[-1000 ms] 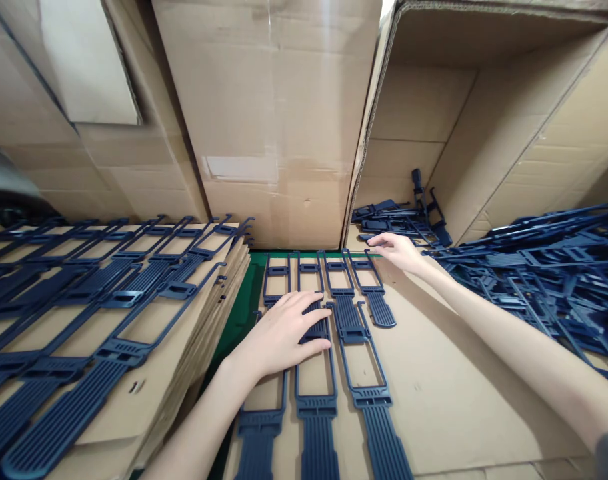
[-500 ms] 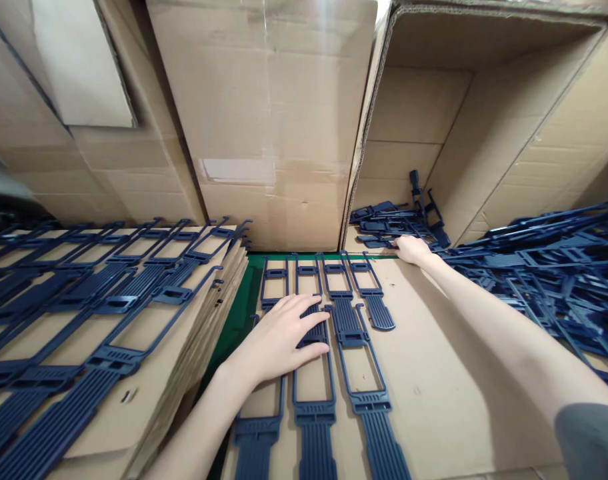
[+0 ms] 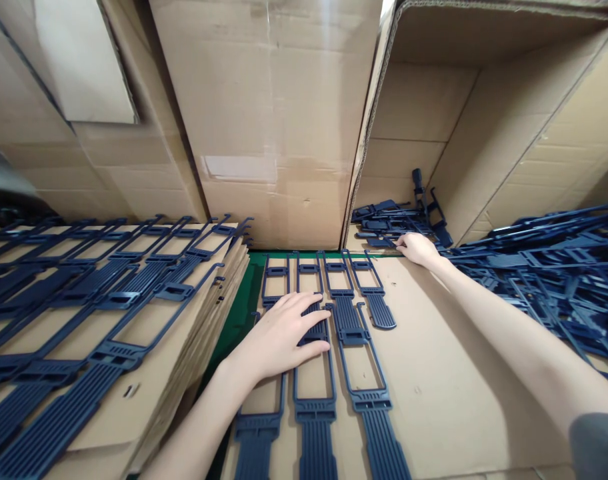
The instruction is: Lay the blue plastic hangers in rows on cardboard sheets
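Note:
My left hand [image 3: 284, 337] lies with fingers spread over dark blue plastic frame parts [image 3: 365, 400], which have open rectangular frames, hooked ends and ribbed tails. These sit in rows on a flat cardboard sheet [image 3: 444, 373]. At the mouth of a cardboard box [image 3: 409, 107], my right hand [image 3: 417, 251] is closed, its fingertips pinching the end of a dark blue plastic part [image 3: 375, 241]. That part lies low at the box opening, in front of a small jumbled heap of like pieces [image 3: 397, 215]. My fingers hide the gripped end.
On the left, a stack of cardboard sheets [image 3: 204, 333] carries more laid-out frames [image 3: 129, 320]. A large loose pile of blue parts [image 3: 559, 267] spreads at the right. A closed, taped carton [image 3: 274, 113] stands behind the sheet. A green surface [image 3: 241, 300] shows between the stacks.
My right hand has shifted very slightly to the right at the box mouth, still closed. My left hand stays in place on the frames. The view has tilted a little.

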{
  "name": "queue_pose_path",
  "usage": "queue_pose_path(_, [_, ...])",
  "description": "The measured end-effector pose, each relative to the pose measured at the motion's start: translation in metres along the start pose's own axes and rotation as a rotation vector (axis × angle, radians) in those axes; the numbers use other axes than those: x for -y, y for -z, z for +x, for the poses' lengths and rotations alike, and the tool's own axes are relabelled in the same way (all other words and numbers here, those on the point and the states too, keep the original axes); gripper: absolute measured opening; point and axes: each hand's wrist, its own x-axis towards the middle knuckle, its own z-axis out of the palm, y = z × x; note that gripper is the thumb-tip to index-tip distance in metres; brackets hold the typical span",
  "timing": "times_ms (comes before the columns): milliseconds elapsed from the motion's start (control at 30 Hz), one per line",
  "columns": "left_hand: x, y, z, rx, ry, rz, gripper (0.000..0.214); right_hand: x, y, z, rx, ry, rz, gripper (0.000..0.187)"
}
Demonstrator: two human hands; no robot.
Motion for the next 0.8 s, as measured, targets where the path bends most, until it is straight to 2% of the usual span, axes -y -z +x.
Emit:
queue_pose_path(200, [0.000, -0.001, 0.000, -0.007, -0.007, 0.002, 0.043, -0.001, 0.010, -0.009, -0.174, -0.009, 0.081, 0.025])
queue_pose_path(333, [-0.001, 0.001, 0.000, 0.011, 0.006, 0.009, 0.044, -0.001, 0.020, -0.018, -0.290, 0.036, 0.126, 0.027])
queue_pose_path(433, [-0.002, 0.002, 0.000, 0.019, 0.014, 0.005, 0.043, 0.002, 0.032, -0.026, -0.381, 0.159, 0.183, 0.027])
queue_pose_path(567, [-0.002, 0.002, 0.000, 0.006, 0.012, -0.003, 0.043, 0.011, 0.059, -0.046, -0.544, 0.417, 0.285, 0.024])
queue_pose_path(667, [0.000, 0.001, 0.000, 0.004, 0.010, -0.010, 0.043, 0.019, 0.088, -0.067, -0.552, 0.541, 0.256, 0.021])
queue_pose_path(800, [0.001, 0.000, 0.000, 0.016, 0.012, -0.008, 0.043, 0.029, 0.122, -0.098, -0.435, 0.687, 0.200, 0.020])
